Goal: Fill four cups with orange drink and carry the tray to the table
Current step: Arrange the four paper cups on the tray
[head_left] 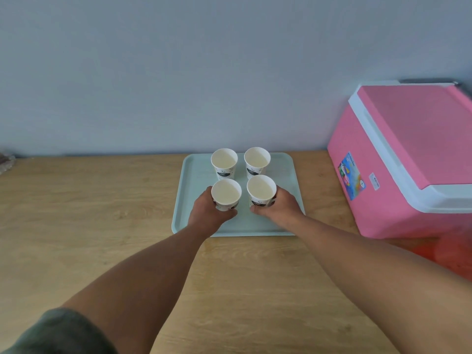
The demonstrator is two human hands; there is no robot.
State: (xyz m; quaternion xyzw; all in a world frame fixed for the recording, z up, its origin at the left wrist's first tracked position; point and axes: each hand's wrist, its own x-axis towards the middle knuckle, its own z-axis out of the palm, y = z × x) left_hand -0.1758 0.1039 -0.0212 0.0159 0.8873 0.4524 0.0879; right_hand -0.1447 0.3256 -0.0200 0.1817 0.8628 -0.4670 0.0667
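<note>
Four white paper cups are standing upright in a two-by-two block on the pale green tray (286, 221), which is lying on the wooden table (102, 226). The left hand (209, 213) is wrapping its fingers around the near left cup (226, 194); the right hand (278, 205) is gripping the near right cup (261, 189). The far left cup (224, 162) and far right cup (257, 160) are standing untouched. All four seem empty, though glare is making that uncertain. A pink cooler (398, 159) is sitting just right of the tray

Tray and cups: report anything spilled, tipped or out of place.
Nothing stands out. Four cups stand upright in a square on the tray, all empty, no spill. The left hand and right hand grip the near two.
</note>
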